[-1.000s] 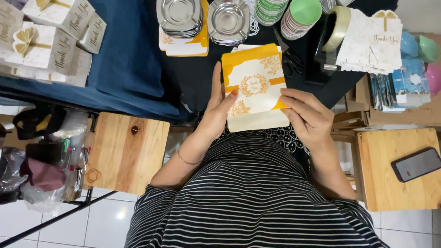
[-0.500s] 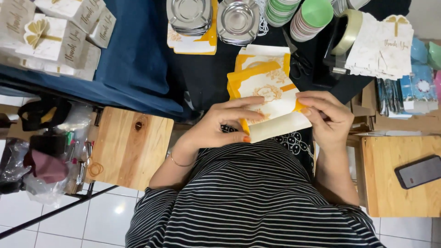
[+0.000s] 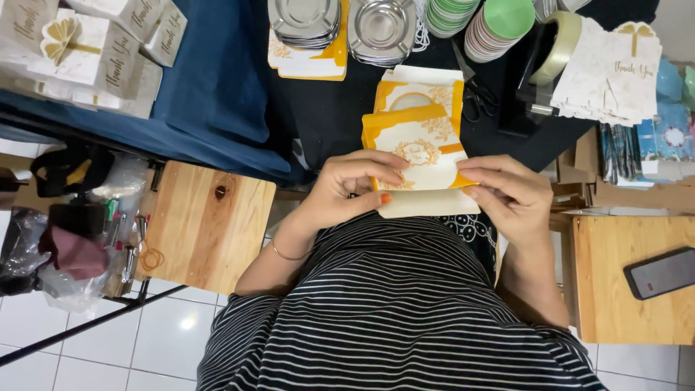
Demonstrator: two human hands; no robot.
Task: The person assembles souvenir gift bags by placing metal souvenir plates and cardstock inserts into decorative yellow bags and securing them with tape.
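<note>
Head view looks straight down: both hands grip a flat orange-and-white box blank at the near edge of the dark-clothed worktop. Left hand is curled round its left side, thumb on the printed face; right hand pinches the right side, fingers closed on the card. A cream flap shows below the orange band, and a second orange-and-white piece lies just beyond, partly covered. At the far left corner sit folded white gift boxes with gold bow prints. Along the far edge: two stacks of metal dishes, the left one resting on more orange blanks, then stacks of green cups, all cut off by the frame. Toward the right edge, a tape roll on its black dispenser and a pile of white flat cards. Black scissors are hard to make out against the cloth. Off to the right, a phone rests on a wooden stool.
</note>
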